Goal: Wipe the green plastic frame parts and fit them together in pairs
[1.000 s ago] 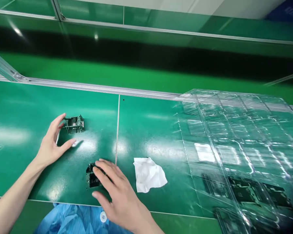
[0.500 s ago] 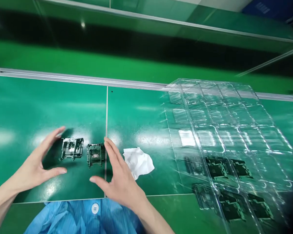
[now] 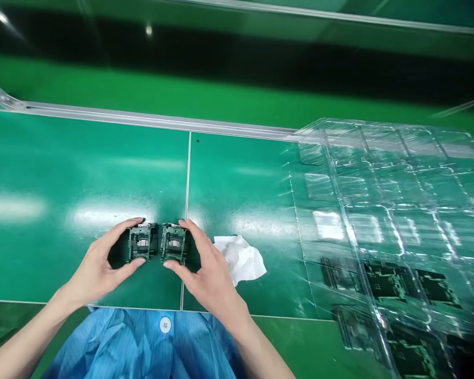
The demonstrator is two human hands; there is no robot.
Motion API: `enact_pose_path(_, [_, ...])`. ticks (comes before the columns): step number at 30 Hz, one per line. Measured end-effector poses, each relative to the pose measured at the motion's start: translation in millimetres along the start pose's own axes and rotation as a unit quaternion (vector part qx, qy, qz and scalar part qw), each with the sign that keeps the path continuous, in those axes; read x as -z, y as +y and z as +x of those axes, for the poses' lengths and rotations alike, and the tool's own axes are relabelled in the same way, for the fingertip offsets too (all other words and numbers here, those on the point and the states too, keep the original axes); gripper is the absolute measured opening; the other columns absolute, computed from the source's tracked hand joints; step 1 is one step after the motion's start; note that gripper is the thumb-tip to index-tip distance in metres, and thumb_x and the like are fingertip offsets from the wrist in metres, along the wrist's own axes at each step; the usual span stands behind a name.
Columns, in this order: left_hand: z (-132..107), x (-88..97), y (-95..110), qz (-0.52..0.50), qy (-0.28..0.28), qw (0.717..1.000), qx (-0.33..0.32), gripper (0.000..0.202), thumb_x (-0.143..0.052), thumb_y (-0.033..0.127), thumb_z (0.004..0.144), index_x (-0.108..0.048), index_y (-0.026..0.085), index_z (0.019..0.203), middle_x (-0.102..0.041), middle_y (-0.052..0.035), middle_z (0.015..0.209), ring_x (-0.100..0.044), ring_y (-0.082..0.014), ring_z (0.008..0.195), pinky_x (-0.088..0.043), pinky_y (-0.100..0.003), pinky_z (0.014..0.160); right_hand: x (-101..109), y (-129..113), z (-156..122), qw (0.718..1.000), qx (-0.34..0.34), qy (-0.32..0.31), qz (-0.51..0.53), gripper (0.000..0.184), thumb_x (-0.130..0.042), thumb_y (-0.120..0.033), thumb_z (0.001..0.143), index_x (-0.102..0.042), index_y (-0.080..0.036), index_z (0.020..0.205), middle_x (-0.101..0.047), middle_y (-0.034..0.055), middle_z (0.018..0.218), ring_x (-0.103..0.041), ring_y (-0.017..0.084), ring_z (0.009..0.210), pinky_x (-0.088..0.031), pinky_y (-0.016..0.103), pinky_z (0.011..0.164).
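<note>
Two small dark frame-like electronic assemblies stand side by side on the green work surface, a narrow gap between them. My left hand (image 3: 105,258) grips the left assembly (image 3: 142,243) between thumb at the near edge and fingers at the far edge. Around the right assembly (image 3: 174,243) my right hand (image 3: 205,263) closes the same way, thumb in front and fingertips behind. Each assembly shows a light metallic piece in its middle. Just right of my right hand lies a crumpled white paper or cloth (image 3: 243,259).
A clear plastic compartment tray (image 3: 351,231) covers the right side. Dark green parts (image 3: 385,281) sit in its nearer compartments. An aluminium rail (image 3: 142,117) runs along the back of the green table (image 3: 82,179). A thin seam (image 3: 188,173) divides the tabletop.
My hands have moved from open beside the assemblies to gripping one each. The two assemblies now stand closer together, and the left one is turned. The camera view has shifted slightly.
</note>
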State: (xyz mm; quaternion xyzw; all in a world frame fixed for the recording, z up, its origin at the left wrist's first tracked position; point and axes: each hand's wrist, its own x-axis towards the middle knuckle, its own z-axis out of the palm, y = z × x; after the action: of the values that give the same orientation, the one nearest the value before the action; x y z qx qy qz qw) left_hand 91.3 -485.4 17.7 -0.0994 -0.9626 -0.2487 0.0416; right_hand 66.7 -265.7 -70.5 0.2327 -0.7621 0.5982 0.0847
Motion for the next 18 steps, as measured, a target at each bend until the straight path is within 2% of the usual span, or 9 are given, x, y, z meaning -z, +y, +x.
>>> enact_pose_path(2, [-1,-0.6,2,-0.084,-0.018,0.996,-0.006,0.053,-0.069,0.032,0.086,-0.05,0.029,0.136,-0.059,-0.0065,0.138,-0.058,-0.0175,0.125,-0.047,-0.027,0.105,4,-9,0,0.999,0.038,-0.001,-0.03,0.069,-0.067,-0.033,0.09,-0.033,-0.019,0.149,-0.056,0.0126,0.138,-0.051,0.025,0.133,-0.05,0.046,0.109])
enact_pose_path(5, [-4,-2.3,4,-0.217,-0.036,0.976,-0.001,0.054,-0.072,0.025,0.084,-0.052,0.03,0.134,-0.059,-0.0061,0.138,-0.057,-0.0151,0.125,-0.046,-0.02,0.103,8,-27,-3,0.983,0.116,0.015,-0.14,0.067,-0.065,-0.033,0.091,-0.037,-0.006,0.146,-0.057,0.0184,0.134,-0.052,0.029,0.13,-0.054,0.045,0.104])
enact_pose_path(7, [-7,-4.3,4,-0.271,-0.035,0.962,0.009,0.056,-0.075,0.026,0.082,-0.053,0.03,0.133,-0.059,-0.0071,0.138,-0.058,-0.0174,0.124,-0.05,-0.021,0.1,10,-40,-5,0.964,0.145,0.032,-0.219,0.06,-0.061,-0.035,0.094,-0.044,0.001,0.139,-0.06,0.0211,0.13,-0.056,0.032,0.125,-0.058,0.044,0.098])
enact_pose_path(9, [-10,-6.3,4,-0.308,-0.031,0.951,0.015,0.057,-0.077,0.029,0.08,-0.055,0.03,0.132,-0.059,-0.0091,0.137,-0.06,-0.0209,0.123,-0.054,-0.024,0.096,12,-51,-6,0.949,0.157,0.053,-0.267,0.054,-0.055,-0.038,0.097,-0.051,0.003,0.132,-0.063,0.0209,0.125,-0.06,0.032,0.117,-0.061,0.042,0.089])
enact_pose_path(13, [-14,-9.6,4,-0.36,-0.034,0.932,0.011,0.058,-0.079,0.035,0.078,-0.057,0.032,0.131,-0.061,-0.0095,0.136,-0.061,-0.0228,0.121,-0.055,-0.027,0.096,15,-65,-7,0.939,0.178,0.076,-0.285,0.049,-0.048,-0.039,0.099,-0.058,0.002,0.125,-0.066,0.019,0.119,-0.064,0.03,0.11,-0.063,0.04,0.082])
enact_pose_path(18, [-15,-12.4,7,-0.376,-0.029,0.926,0.006,0.058,-0.079,0.035,0.078,-0.057,0.033,0.131,-0.062,-0.0087,0.135,-0.062,-0.0211,0.119,-0.053,-0.025,0.097,16,-67,-8,0.937,0.188,0.081,-0.284,0.044,-0.048,-0.031,0.098,-0.058,0.001,0.125,-0.065,0.0179,0.122,-0.063,0.032,0.113,-0.063,0.04,0.08])
